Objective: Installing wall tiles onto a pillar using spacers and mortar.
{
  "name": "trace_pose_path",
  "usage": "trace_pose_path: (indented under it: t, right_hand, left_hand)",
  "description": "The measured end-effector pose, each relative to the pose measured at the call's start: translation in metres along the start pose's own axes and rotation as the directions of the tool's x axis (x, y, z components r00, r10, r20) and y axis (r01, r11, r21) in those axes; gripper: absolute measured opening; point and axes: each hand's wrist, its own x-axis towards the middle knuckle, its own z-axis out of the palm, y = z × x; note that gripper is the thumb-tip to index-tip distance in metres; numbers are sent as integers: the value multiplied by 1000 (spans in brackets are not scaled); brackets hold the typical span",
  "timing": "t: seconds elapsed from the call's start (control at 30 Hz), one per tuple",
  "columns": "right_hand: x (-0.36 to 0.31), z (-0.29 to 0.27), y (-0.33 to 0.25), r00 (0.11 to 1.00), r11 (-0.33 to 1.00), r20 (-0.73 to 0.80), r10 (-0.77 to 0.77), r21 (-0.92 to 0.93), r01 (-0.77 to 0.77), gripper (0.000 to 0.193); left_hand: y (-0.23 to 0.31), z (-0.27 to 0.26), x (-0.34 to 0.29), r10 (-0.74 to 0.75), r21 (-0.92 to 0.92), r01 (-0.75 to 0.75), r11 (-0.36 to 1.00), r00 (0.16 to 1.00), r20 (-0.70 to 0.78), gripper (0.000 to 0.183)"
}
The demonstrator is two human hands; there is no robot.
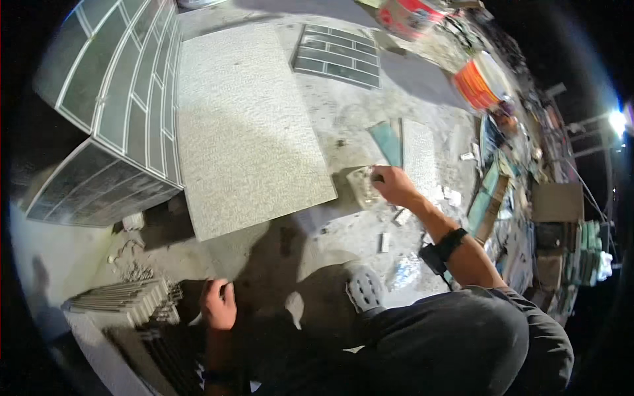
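My right hand [396, 186] reaches forward over the dusty floor, its fingers curled together beside a small pale block [360, 187]. Whether anything is pinched in them is hidden. A large pale textured panel [251, 125] lies flat to the left of this hand. Just beyond it are a narrower pale strip [419, 155] and a green wedge-shaped offcut [387, 143]. My left hand [219, 303] hangs low with loosely closed fingers, and nothing shows in it. Nearest to it is a stack of thin slabs [125, 303] on the left.
A block faced in dark green tiles with white joints [125, 99] rises at the left. A tiled panel [337, 56] lies farther off, near an orange bucket [477, 82] and a red-and-white bucket [406, 16]. Rubble and offcuts [492, 198] line the right. My shoe [364, 287] is between my hands.
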Motion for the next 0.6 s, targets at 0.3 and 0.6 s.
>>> trace_pose_path:
  t: [0.3,0.6]
  right_hand:
    - [-19,-17,24,996,992,-77,41,120,-31,21]
    - [-22,-25,18,971,936,-225,-78,-351,-6,22]
  left_hand:
    - [26,3,25,65,40,-69,997,993,98,13]
    - [27,2,28,108,69,-114,991,990,89,12]
